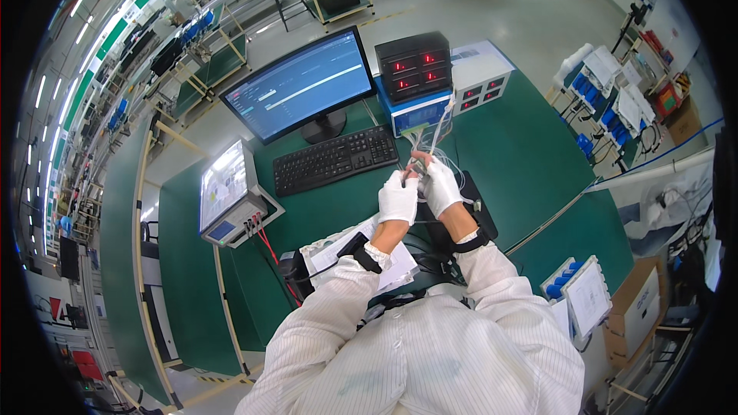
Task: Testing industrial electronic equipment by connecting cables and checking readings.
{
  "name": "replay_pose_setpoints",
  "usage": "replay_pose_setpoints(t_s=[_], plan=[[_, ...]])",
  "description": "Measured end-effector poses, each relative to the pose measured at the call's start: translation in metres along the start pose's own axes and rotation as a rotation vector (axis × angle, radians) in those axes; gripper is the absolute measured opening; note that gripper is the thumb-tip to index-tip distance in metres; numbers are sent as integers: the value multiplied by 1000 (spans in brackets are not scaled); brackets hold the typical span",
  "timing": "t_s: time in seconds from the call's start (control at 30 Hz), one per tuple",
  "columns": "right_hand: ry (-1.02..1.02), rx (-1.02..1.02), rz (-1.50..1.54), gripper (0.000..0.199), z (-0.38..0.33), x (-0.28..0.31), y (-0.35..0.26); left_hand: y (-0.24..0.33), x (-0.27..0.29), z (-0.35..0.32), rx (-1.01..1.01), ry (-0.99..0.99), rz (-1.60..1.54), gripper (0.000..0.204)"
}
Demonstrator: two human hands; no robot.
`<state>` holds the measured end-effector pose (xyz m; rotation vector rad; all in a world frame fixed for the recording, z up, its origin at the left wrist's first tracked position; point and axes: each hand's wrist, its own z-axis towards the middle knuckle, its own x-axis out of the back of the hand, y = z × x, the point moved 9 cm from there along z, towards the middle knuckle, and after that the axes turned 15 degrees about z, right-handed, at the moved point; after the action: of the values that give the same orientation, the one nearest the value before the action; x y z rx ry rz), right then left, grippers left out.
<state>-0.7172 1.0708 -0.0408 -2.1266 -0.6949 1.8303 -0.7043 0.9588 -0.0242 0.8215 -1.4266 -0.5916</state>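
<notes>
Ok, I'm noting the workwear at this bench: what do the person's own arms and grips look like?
The left grip and right grip each wear a white glove, with some fingers bare at the ends. The sleeves are white with fine stripes, and each has a black band near the cuff. Wrists show bare between.

what sits between the fingers of the left hand (397, 201) and right hand (440, 187) can't be made out (it's too small). the monitor (307, 92) is too fine to read, and the lower edge cuts off the coat (438, 357).
</notes>
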Motion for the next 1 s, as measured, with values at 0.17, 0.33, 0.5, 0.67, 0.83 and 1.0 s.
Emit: replay_pose_setpoints(t_s=[0.17,0.33,0.5,0.67,0.83,1.0], plan=[[60,93,-50,34,-1,2,3,11,4,-1,-17,39,67,26],[124,195,-163,33,-7,4,4,8,2,-2,-31,92,70,25],[130,208,-208,32,-10,7,3,9,-2,-4,-59,83,101,26],[2,-10,-242,38,-8,21,12,-8,-8,8,-64,-25,226,30],[218,133,-993,59,-12,122,-25,45,5,-44,-513,254,641,34],[735,170,-1791,49,-57,163,-61,23,-70,-132,-713,-242,920,28]])
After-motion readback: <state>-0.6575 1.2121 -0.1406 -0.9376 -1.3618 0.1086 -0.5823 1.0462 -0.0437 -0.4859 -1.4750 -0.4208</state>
